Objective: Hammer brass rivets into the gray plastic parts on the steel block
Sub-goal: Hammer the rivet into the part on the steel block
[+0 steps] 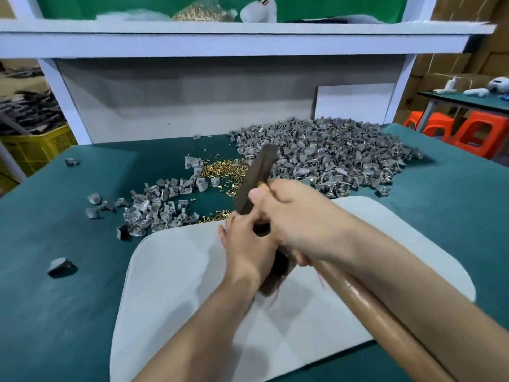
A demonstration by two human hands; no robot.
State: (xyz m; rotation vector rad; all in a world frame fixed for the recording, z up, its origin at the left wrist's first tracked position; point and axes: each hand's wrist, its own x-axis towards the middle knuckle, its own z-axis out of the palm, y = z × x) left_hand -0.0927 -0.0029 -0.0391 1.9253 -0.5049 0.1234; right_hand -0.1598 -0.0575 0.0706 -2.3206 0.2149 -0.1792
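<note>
The hammer point(258, 175) is clenched just below its dark head (blurred) by the right hand point(294, 216), above the far edge of the white pad point(179, 285). On the pad, a dark steel block point(279, 267) is partly hidden by the left hand point(248, 249). Whether anything is pinched there cannot be told. Brass rivets point(223, 169) and gray plastic parts point(330, 153) are heaped beyond the pad.

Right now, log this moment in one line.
right hand: grips hammer | left hand: beside hammer, hold hidden | brass rivets: loose on table
</note>
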